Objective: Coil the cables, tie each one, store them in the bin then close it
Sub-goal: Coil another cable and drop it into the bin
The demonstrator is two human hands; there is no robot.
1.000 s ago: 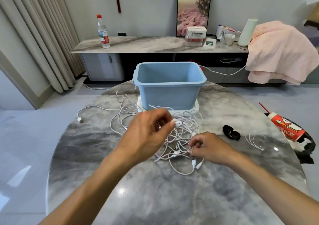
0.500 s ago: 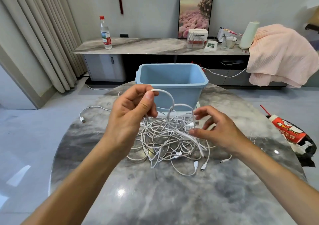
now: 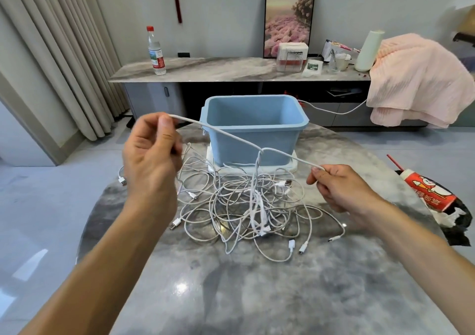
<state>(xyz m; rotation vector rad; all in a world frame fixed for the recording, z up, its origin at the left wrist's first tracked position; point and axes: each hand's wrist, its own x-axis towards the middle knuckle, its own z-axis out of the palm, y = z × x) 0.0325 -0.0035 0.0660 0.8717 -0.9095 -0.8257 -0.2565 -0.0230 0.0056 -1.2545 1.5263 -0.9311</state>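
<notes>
Your left hand [image 3: 151, 154] and right hand [image 3: 339, 188], each pinching one cable [image 3: 231, 137], have pulled it taut above the tangle [image 3: 246, 206]: still untangling, nothing coiled.

Marble table [image 3: 231, 296]. Long sideboard [image 3: 205, 68] behind: water bottle [image 3: 155, 52], framed flower picture [image 3: 289, 18], tissue box [image 3: 291, 57], white cylinder [image 3: 368, 50]. Pink blanket [image 3: 416, 82] draped at right. Beige curtains [image 3: 59, 52] at left.

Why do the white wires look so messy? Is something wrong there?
Yes. The white cables lie in one knotted heap on the table in front of the blue bin. The left hand and right hand hold one strand taut, and other loops hang snagged on it.
</notes>
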